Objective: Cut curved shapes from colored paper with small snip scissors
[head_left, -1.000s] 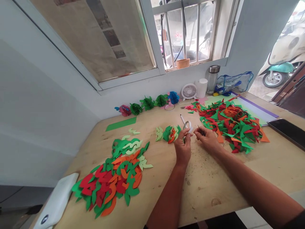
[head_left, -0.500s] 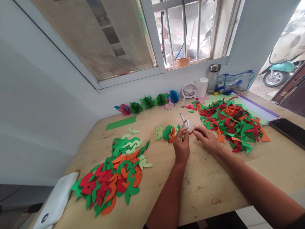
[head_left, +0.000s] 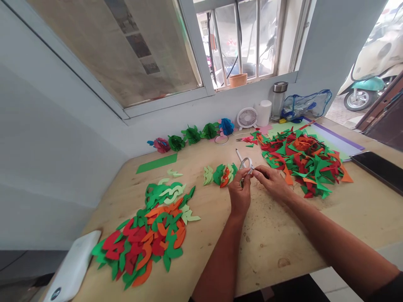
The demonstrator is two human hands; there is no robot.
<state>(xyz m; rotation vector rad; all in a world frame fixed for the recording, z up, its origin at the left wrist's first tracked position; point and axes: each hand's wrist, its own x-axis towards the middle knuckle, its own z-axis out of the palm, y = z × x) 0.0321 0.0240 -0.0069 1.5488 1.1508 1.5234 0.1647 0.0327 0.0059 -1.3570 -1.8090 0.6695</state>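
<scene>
White tape point(head_left: 250, 162) is forming a ring above the wooden table point(head_left: 185, 279), and the left hand point(head_left: 240, 189) is gripping it near its lower edge. The roll is standing on edge, leaning a little to the right as it is rising past those fingertips; most of its loop is showing beyond them, on the far side from the body. The left hand is the nearer one, thumb and fingers closing on the rim.

The right hand point(head_left: 273, 181) is coming in from the right, its fingertips sitting at the roll's lower right side, practically meeting the left thumb. Its thumb and first finger are standing narrow, with a dark sliver showing at their tips; whether they are pinching it or the tape is too small to tell.

Just behind the ring a white pen point(head_left: 239, 154) is lying slanted, pointing away from the body. Left of the left hand, a small group of green and orange paper shapes point(head_left: 224, 176) is resting close by, while a heap of paper scraps point(head_left: 310, 157) is spreading beyond the right hand.
</scene>
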